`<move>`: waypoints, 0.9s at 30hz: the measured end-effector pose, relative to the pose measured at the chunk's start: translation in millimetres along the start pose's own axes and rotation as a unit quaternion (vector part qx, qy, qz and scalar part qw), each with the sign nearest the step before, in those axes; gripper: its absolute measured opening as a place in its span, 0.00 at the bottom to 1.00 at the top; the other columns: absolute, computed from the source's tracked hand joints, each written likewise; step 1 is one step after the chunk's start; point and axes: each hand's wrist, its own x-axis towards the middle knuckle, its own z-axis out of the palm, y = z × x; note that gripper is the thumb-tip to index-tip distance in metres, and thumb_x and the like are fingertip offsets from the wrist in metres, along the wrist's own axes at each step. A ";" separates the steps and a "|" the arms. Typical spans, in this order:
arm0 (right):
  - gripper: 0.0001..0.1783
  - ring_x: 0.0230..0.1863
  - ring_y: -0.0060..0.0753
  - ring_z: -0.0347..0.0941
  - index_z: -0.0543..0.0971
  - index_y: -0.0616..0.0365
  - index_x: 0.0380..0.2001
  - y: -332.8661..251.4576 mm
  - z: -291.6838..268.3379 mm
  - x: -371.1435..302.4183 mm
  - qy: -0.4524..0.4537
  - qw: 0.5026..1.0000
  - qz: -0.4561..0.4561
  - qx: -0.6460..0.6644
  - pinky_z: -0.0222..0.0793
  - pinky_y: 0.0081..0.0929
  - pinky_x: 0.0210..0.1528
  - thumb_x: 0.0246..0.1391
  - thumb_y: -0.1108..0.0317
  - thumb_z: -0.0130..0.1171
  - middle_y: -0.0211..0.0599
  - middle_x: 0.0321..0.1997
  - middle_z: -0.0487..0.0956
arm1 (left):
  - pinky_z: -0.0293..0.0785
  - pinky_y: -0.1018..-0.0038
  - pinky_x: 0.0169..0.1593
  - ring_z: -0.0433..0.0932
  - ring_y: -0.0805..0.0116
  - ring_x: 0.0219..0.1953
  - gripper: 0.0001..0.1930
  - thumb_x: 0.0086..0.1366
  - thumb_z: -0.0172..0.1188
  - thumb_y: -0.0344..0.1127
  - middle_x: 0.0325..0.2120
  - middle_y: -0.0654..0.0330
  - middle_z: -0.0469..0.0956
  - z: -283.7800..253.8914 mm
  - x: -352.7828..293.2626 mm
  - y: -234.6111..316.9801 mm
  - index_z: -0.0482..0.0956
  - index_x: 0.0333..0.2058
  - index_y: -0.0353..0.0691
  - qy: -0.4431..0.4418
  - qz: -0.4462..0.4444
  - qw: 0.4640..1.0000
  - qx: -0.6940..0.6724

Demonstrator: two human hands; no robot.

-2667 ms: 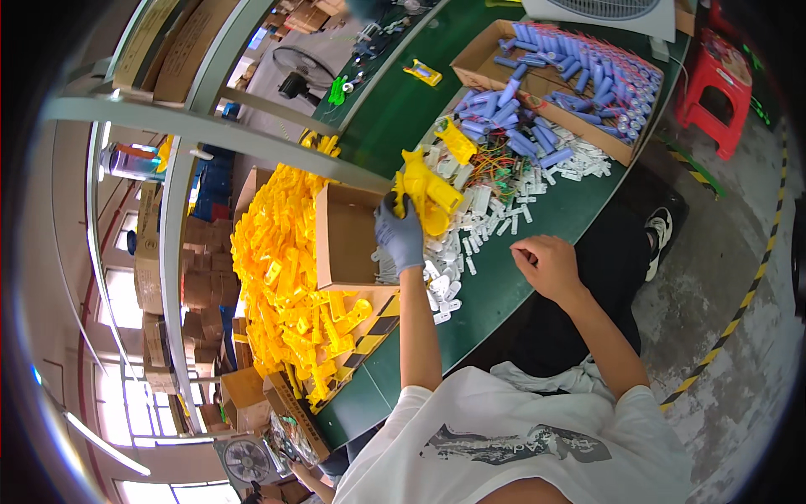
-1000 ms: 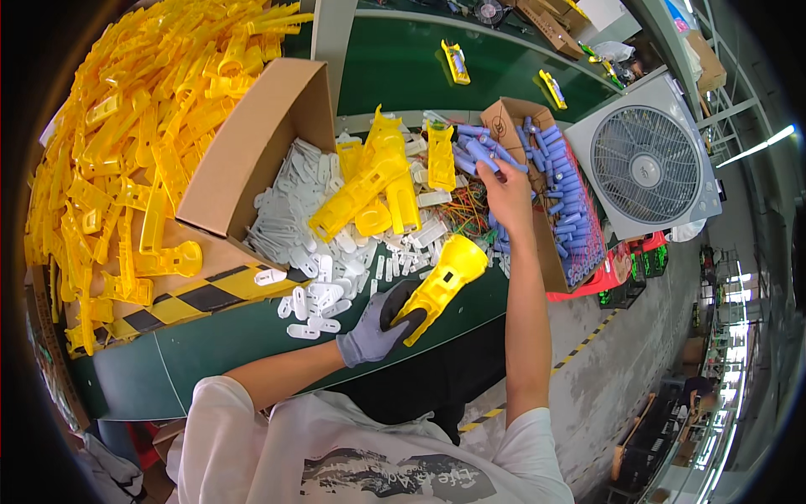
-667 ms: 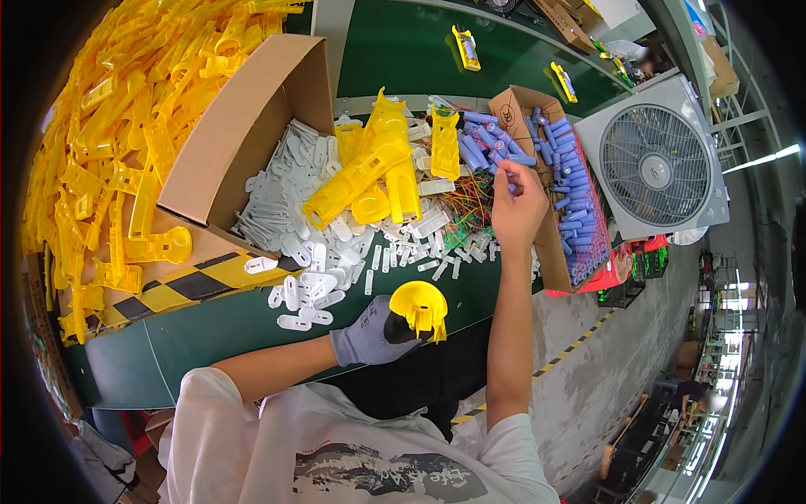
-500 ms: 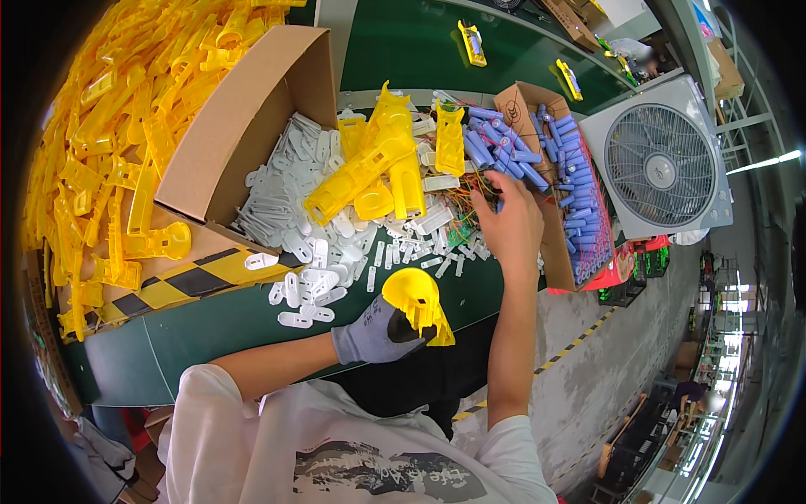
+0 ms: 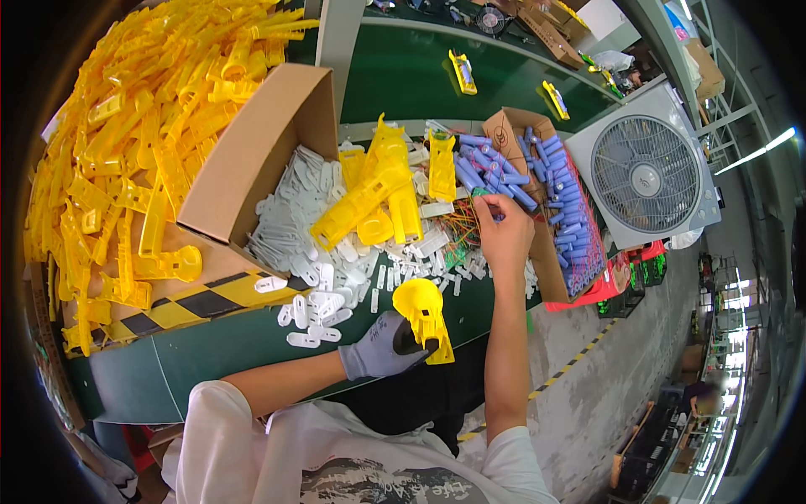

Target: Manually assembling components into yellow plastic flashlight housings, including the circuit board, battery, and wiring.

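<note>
My left hand (image 5: 379, 346), in a grey glove with dark fingertips, is closed around a yellow plastic housing (image 5: 420, 304). The housing has a round, cupped end facing up and is held over the table's near edge. My bare right hand (image 5: 507, 235) is pinched at the near side of the blue battery cells. A small green piece (image 5: 479, 192) shows at its fingertips; its exact kind cannot be made out. Beside that hand lies a tangle of thin red and green wires (image 5: 460, 227). Blue cylindrical cells (image 5: 495, 168) lie loose just beyond it.
More yellow housings (image 5: 365, 202) lie on white plastic strips (image 5: 294, 218), next to an open cardboard box (image 5: 260, 151). A large yellow heap (image 5: 126, 143) rises at left. At right stand a box of cells (image 5: 571, 210) and a fan (image 5: 645, 172). Housings with cells (image 5: 462, 73) sit on the green belt.
My right hand has drawn its fingers together and come slightly back from the wires, with a green piece now at the fingertips. My left hand still holds the yellow housing. The view has shifted slightly.
</note>
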 end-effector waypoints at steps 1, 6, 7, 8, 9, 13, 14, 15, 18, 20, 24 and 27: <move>0.09 0.25 0.35 0.78 0.79 0.60 0.26 -0.1 0.7 -0.7 0.003 1.000 0.021 0.001 0.70 0.30 0.29 0.49 0.64 0.63 0.37 0.24 0.80 | 0.74 0.68 0.40 0.78 0.56 0.35 0.13 0.59 0.60 0.38 0.32 0.54 0.76 0.9 -0.6 -1.3 0.72 0.40 0.39 -0.002 0.003 1.000 0.005; 0.16 0.26 0.30 0.79 0.76 0.59 0.40 -7.2 3.8 -0.1 0.040 0.994 0.062 0.078 0.71 0.25 0.30 0.46 0.72 0.65 0.39 0.28 0.81 | 0.73 0.70 0.41 0.78 0.60 0.37 0.15 0.57 0.62 0.34 0.33 0.54 0.77 1.3 1.4 5.3 0.71 0.41 0.36 0.026 -0.018 0.998 -0.053; 0.20 0.28 0.27 0.78 0.75 0.60 0.44 -3.7 2.9 -0.2 0.041 0.986 0.072 0.142 0.72 0.24 0.31 0.45 0.72 0.66 0.40 0.29 0.81 | 0.73 0.70 0.42 0.78 0.61 0.38 0.15 0.57 0.63 0.33 0.34 0.54 0.77 0.7 3.1 7.0 0.71 0.41 0.36 0.026 -0.021 0.998 -0.049; 0.24 0.29 0.24 0.78 0.74 0.60 0.48 -0.9 2.8 -0.7 0.043 0.974 0.081 0.205 0.72 0.22 0.32 0.44 0.73 0.67 0.40 0.31 0.81 | 0.74 0.71 0.41 0.79 0.62 0.37 0.16 0.56 0.64 0.32 0.34 0.54 0.77 0.3 3.9 10.2 0.71 0.41 0.35 0.037 0.005 0.999 -0.023; 0.24 0.29 0.24 0.78 0.74 0.60 0.48 2.0 2.7 -0.7 0.044 0.974 0.084 0.204 0.72 0.22 0.32 0.44 0.73 0.67 0.40 0.31 0.81 | 0.74 0.71 0.41 0.79 0.62 0.37 0.16 0.56 0.64 0.32 0.34 0.54 0.77 0.5 4.4 8.9 0.71 0.41 0.35 0.034 0.003 0.999 -0.024; 0.21 0.28 0.23 0.77 0.76 0.62 0.46 8.4 3.4 3.4 0.034 0.981 0.096 0.164 0.71 0.22 0.31 0.46 0.72 0.66 0.40 0.30 0.81 | 0.74 0.72 0.40 0.79 0.63 0.36 0.16 0.56 0.63 0.32 0.33 0.54 0.78 -0.9 5.1 8.3 0.71 0.41 0.34 0.025 -0.018 0.999 -0.029; 0.19 0.27 0.26 0.77 0.77 0.62 0.44 8.6 3.9 4.7 0.004 0.986 0.106 0.125 0.72 0.23 0.30 0.46 0.72 0.65 0.40 0.29 0.81 | 0.74 0.72 0.41 0.79 0.63 0.36 0.16 0.56 0.63 0.32 0.33 0.54 0.78 -1.4 5.3 9.3 0.71 0.41 0.34 0.018 -0.043 0.998 -0.036; 0.19 0.27 0.26 0.77 0.77 0.62 0.44 7.3 4.1 5.6 0.004 0.986 0.107 0.124 0.72 0.23 0.30 0.46 0.72 0.65 0.40 0.29 0.81 | 0.74 0.72 0.41 0.79 0.63 0.36 0.16 0.56 0.63 0.32 0.33 0.54 0.78 -3.0 4.1 9.1 0.71 0.41 0.34 0.016 -0.043 0.998 -0.037; 0.15 0.27 0.24 0.76 0.79 0.63 0.40 1.3 2.3 6.2 -0.004 0.986 0.109 0.128 0.71 0.21 0.31 0.46 0.72 0.65 0.38 0.28 0.80 | 0.71 0.72 0.48 0.72 0.67 0.44 0.22 0.57 0.63 0.28 0.39 0.58 0.69 -4.8 2.0 10.5 0.63 0.48 0.39 -0.042 -0.079 0.996 -0.005; 0.15 0.27 0.20 0.74 0.79 0.63 0.40 5.2 -6.5 1.3 0.031 0.980 0.102 0.169 0.69 0.18 0.31 0.46 0.73 0.65 0.35 0.28 0.80 | 0.74 0.71 0.41 0.79 0.64 0.36 0.15 0.57 0.62 0.33 0.33 0.54 0.78 -0.8 3.7 14.7 0.71 0.41 0.35 0.050 -0.009 0.999 0.005; 0.13 0.27 0.18 0.73 0.79 0.64 0.39 1.7 -51.1 -24.6 0.151 0.962 0.101 0.202 0.67 0.16 0.31 0.47 0.74 0.65 0.33 0.28 0.79 | 0.73 0.70 0.42 0.78 0.61 0.37 0.15 0.58 0.61 0.35 0.33 0.55 0.77 -1.7 6.0 16.8 0.71 0.42 0.37 0.016 0.001 0.999 0.034; 0.13 0.26 0.16 0.71 0.79 0.63 0.38 5.9 -62.6 -50.4 0.209 0.951 0.110 0.201 0.65 0.15 0.30 0.47 0.74 0.66 0.30 0.26 0.77 | 0.74 0.70 0.42 0.78 0.61 0.38 0.15 0.58 0.61 0.35 0.34 0.55 0.76 -1.6 4.7 15.6 0.71 0.42 0.37 0.023 -0.007 0.998 0.056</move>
